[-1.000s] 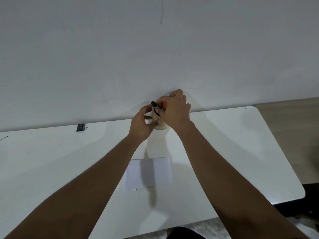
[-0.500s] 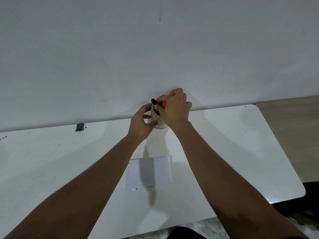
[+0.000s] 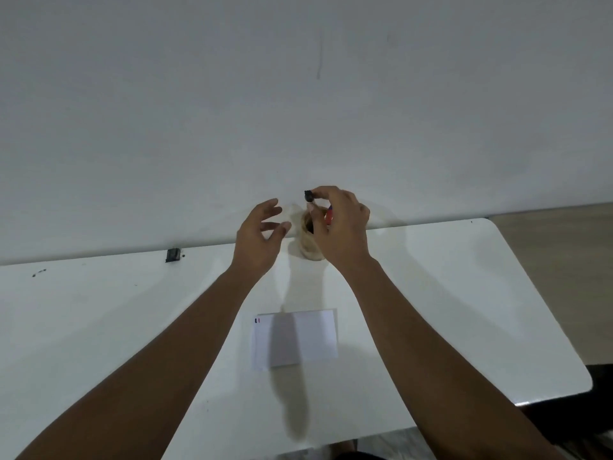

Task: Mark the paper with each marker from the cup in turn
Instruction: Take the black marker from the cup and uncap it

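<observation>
A pale beige cup [image 3: 309,249] stands at the table's far edge against the wall. My right hand [image 3: 341,227] is over it, fingertips pinching the top of a black marker [image 3: 309,198] that pokes out of the cup. A red marker [image 3: 329,216] shows between my fingers, beside the black one. My left hand [image 3: 262,239] hovers just left of the cup, fingers spread, touching nothing. The white paper [image 3: 295,338] lies flat in the middle of the table, nearer to me, with small blue and red marks at its top-left corner.
The white table [image 3: 447,293] has a rounded right corner with wooden floor beyond it. A small black object [image 3: 173,254] sits at the back edge to the left. The grey wall rises right behind the cup.
My left hand has let go of the cup and drawn back with fingers open. My right hand has lifted slightly, raising the black marker's top above the cup.
</observation>
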